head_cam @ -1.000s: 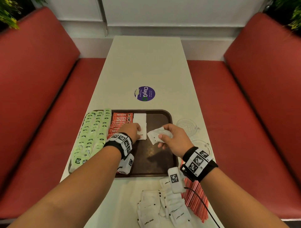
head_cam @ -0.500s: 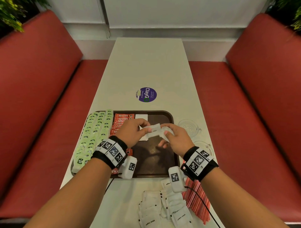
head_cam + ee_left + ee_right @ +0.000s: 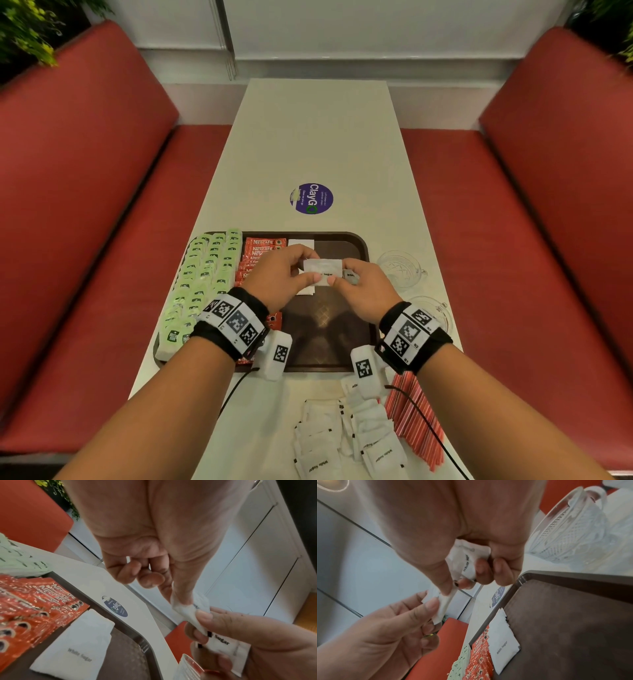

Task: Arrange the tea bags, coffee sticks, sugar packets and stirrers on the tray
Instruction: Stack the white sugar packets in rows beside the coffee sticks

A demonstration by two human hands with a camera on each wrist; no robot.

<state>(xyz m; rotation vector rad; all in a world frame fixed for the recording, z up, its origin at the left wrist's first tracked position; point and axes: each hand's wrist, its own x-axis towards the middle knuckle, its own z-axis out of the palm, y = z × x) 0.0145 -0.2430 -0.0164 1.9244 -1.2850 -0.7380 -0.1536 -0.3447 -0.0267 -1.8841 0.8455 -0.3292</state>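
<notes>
Over the brown tray [image 3: 342,342], my left hand [image 3: 310,270] and right hand [image 3: 339,274] pinch the two ends of one white sugar packet [image 3: 322,269]. The right hand also keeps more sugar packets [image 3: 467,561] curled in its fingers. In the left wrist view, my left thumb and fingers [image 3: 180,596] nip the packet's corner [image 3: 188,611]. Green tea bags [image 3: 202,284] fill the tray's left side, with red Nescafe coffee sticks [image 3: 263,246] beside them. A small stack of sugar packets [image 3: 301,243] lies beside the sticks. Loose sugar packets [image 3: 342,438] and red striped stirrers [image 3: 414,421] lie on the table in front.
Two cut-glass cups [image 3: 400,270] [image 3: 431,311] stand right of the tray. A round purple sticker [image 3: 312,198] marks the white table [image 3: 318,137] beyond it. Red bench seats [image 3: 85,205] flank both sides. The tray's right half is bare.
My left hand left the sugar stack on the tray and rose to the right hand, taking one end of a packet held there. Both hands now hold it higher over the tray.
</notes>
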